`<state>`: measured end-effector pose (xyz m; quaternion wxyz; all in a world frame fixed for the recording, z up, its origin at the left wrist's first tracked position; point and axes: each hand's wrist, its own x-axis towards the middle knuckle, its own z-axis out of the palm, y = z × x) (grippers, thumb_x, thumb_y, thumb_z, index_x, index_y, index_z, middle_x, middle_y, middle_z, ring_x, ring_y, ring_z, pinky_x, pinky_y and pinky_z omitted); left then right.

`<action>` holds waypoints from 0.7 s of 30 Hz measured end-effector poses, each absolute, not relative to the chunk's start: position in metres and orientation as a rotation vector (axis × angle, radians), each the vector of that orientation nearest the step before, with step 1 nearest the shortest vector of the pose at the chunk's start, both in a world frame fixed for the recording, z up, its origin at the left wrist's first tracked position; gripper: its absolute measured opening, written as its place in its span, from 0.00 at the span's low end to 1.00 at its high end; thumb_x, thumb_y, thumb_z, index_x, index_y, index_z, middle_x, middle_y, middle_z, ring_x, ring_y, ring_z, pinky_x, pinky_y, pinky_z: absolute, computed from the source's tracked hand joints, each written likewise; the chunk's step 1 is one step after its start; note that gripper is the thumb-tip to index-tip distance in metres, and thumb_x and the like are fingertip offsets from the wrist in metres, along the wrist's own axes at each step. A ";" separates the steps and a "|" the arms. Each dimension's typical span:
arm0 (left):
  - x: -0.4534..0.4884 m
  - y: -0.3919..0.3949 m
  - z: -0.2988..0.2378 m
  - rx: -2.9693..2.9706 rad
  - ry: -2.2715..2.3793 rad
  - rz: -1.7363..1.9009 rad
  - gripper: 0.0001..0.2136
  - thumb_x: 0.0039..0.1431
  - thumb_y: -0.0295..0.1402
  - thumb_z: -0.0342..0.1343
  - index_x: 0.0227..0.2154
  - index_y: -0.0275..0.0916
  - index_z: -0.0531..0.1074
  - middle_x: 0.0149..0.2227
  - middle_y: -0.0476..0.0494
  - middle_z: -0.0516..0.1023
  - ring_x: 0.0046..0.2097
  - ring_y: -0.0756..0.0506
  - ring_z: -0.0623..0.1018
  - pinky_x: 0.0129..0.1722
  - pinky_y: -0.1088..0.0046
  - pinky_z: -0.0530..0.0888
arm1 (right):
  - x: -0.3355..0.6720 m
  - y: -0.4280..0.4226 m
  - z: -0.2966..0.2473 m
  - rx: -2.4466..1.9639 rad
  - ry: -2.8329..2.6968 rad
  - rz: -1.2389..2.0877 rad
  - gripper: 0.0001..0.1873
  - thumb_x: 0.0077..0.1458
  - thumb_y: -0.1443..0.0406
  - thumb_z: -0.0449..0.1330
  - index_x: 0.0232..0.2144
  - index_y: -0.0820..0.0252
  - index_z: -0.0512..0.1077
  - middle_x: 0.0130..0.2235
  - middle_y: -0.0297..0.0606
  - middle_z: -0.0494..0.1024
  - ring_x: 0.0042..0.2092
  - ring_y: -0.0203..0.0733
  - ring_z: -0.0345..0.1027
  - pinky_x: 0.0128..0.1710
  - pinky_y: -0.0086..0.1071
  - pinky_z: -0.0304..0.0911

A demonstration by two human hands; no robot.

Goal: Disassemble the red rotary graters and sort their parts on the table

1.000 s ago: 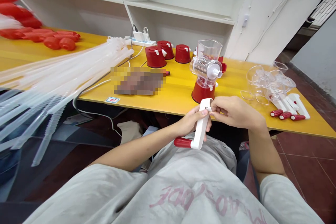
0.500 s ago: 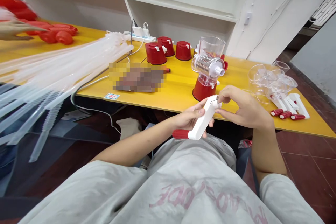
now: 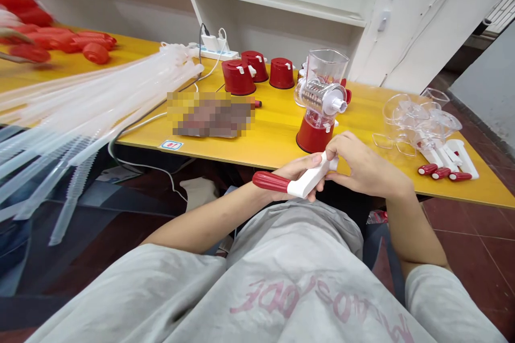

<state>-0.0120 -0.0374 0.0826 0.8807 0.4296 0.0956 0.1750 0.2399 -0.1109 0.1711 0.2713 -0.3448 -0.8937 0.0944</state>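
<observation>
A white crank handle (image 3: 308,180) with a red grip (image 3: 270,181) lies nearly level in front of my chest, just below the table edge. My left hand (image 3: 295,172) is wrapped round the white arm from underneath. My right hand (image 3: 358,165) is closed over the arm's far end, fingers pinched at its hub. Just beyond them on the yellow table (image 3: 273,136) stands a rotary grater (image 3: 321,102) with a clear hopper, a metal drum and a red base.
Three red bases (image 3: 257,72) stand behind the grater. Clear plastic parts (image 3: 418,120) and more white cranks with red grips (image 3: 446,163) lie at the right. A bundle of translucent plastic strips (image 3: 80,112) juts off the table at the left, with red parts (image 3: 60,45) and a power strip (image 3: 215,53) behind.
The crank has swung from nearly upright to nearly level, its red grip rising to point left. Both hands stayed on it and shifted slightly up and right.
</observation>
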 end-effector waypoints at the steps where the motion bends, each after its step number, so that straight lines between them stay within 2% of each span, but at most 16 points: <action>1: -0.011 -0.036 0.082 0.918 0.201 0.328 0.30 0.74 0.60 0.82 0.53 0.38 0.80 0.34 0.43 0.91 0.26 0.42 0.90 0.25 0.76 0.86 | 0.240 -0.110 0.169 -0.920 -2.413 0.252 0.19 0.74 0.71 0.75 0.53 0.48 0.71 0.51 0.42 0.84 0.54 0.59 0.77 0.54 0.51 0.75; 4: -0.007 -0.031 0.083 0.950 0.251 0.271 0.27 0.75 0.59 0.80 0.47 0.38 0.81 0.31 0.44 0.88 0.24 0.44 0.89 0.23 0.79 0.83 | 0.244 -0.108 0.166 -0.910 -2.416 0.264 0.18 0.74 0.71 0.75 0.50 0.48 0.70 0.49 0.40 0.84 0.51 0.57 0.76 0.51 0.48 0.73; 8: 0.000 -0.029 0.090 0.950 0.322 0.314 0.25 0.85 0.56 0.69 0.43 0.36 0.83 0.27 0.46 0.84 0.22 0.46 0.85 0.22 0.79 0.83 | 0.248 -0.103 0.172 -0.984 -2.414 0.265 0.18 0.74 0.69 0.76 0.47 0.48 0.70 0.47 0.39 0.83 0.48 0.53 0.74 0.47 0.45 0.69; 11: 0.004 -0.029 0.099 0.937 0.322 0.342 0.31 0.88 0.62 0.63 0.41 0.36 0.84 0.25 0.47 0.83 0.20 0.47 0.82 0.19 0.79 0.79 | 0.249 -0.099 0.178 -1.018 -2.392 0.226 0.18 0.72 0.68 0.76 0.48 0.49 0.70 0.48 0.39 0.82 0.47 0.53 0.74 0.48 0.45 0.69; 16: 0.007 -0.027 0.108 0.930 0.333 0.367 0.41 0.88 0.73 0.55 0.41 0.35 0.85 0.24 0.44 0.82 0.17 0.47 0.77 0.15 0.78 0.72 | 0.247 -0.099 0.176 -1.011 -2.363 0.182 0.19 0.70 0.71 0.73 0.52 0.48 0.70 0.52 0.42 0.82 0.50 0.56 0.76 0.52 0.47 0.72; 19: 0.012 -0.020 0.109 0.933 0.305 0.361 0.44 0.89 0.75 0.51 0.42 0.33 0.86 0.26 0.39 0.86 0.18 0.46 0.80 0.16 0.78 0.71 | 0.248 -0.097 0.176 -1.007 -2.356 0.124 0.18 0.70 0.71 0.70 0.51 0.48 0.68 0.51 0.42 0.81 0.51 0.57 0.75 0.53 0.48 0.71; 21: 0.015 -0.015 0.105 0.915 0.271 0.364 0.44 0.90 0.73 0.52 0.42 0.32 0.87 0.29 0.34 0.89 0.21 0.46 0.83 0.18 0.78 0.73 | 0.251 -0.094 0.177 -0.993 -2.342 0.124 0.17 0.69 0.70 0.70 0.49 0.48 0.67 0.49 0.41 0.79 0.50 0.56 0.74 0.52 0.47 0.71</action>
